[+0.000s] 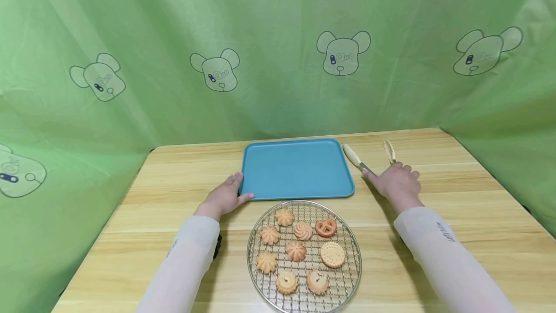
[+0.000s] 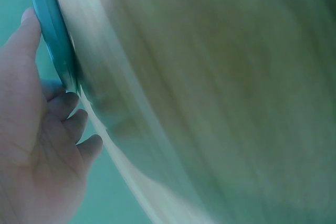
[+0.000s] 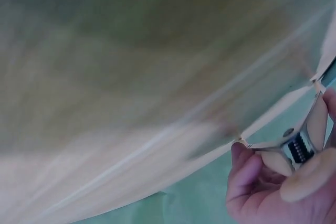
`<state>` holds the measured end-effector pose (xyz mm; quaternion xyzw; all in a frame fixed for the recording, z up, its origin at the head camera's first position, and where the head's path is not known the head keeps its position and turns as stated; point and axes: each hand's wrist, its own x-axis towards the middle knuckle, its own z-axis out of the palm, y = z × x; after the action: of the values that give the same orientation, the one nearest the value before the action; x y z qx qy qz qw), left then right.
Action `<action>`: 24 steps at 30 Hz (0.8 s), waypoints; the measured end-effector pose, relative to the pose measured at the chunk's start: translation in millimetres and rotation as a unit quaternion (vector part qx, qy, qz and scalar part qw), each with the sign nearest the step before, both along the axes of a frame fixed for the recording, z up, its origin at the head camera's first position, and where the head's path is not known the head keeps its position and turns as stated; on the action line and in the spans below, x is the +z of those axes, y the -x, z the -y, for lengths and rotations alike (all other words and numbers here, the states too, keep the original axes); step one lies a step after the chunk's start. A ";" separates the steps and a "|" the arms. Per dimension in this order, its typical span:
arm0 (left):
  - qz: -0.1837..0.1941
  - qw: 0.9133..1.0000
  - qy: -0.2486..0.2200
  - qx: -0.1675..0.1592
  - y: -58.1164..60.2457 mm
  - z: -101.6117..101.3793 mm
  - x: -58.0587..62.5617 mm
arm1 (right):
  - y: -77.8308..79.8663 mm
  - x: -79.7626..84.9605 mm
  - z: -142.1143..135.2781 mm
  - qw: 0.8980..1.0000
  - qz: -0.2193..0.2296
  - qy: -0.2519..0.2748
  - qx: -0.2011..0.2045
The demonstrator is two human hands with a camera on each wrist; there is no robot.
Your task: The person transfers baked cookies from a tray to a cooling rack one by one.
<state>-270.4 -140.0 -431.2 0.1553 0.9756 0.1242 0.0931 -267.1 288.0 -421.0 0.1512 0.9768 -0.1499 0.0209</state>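
Note:
A blue rectangular tray [image 1: 295, 168] lies on the wooden table with nothing on it. My left hand [image 1: 223, 196] holds its near left corner, thumb along the front rim and fingers at the left side; the left wrist view shows the thumb on the tray's edge [image 2: 50, 24]. On the right, my right hand [image 1: 397, 185] grips metal tongs [image 3: 299, 148] with pale tips, their two arms spread apart. Close in front of the tray is a round wire rack [image 1: 360, 250] bearing several cookies, among them a pretzel-shaped cookie [image 1: 326, 227] and a round dotted cookie [image 1: 332, 254].
The wooden table [image 1: 165, 206] shows bare wood on both sides of the rack. A green curtain [image 1: 278, 100] with bear-head prints hangs behind it and along both sides. The tray's far rim is near the table's back edge.

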 end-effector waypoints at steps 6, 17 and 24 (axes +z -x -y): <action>0.004 1.000 0.000 0.000 -0.5 -1.1 2.0 | -3.6 1.6 0.7 1.000 0.005 0.014 -0.001; 0.004 1.000 -0.001 -0.002 1.5 -0.3 1.3 | -5.6 0.9 -0.8 0.999 -0.008 0.046 0.004; 0.005 1.000 0.000 0.001 1.8 1.2 1.3 | -5.1 0.9 -0.6 0.998 -0.043 0.052 0.016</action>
<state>-272.2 -141.2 -430.0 0.1537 0.9752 0.1254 0.0976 -262.0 288.6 -420.2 0.1277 0.9701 -0.2063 -0.0113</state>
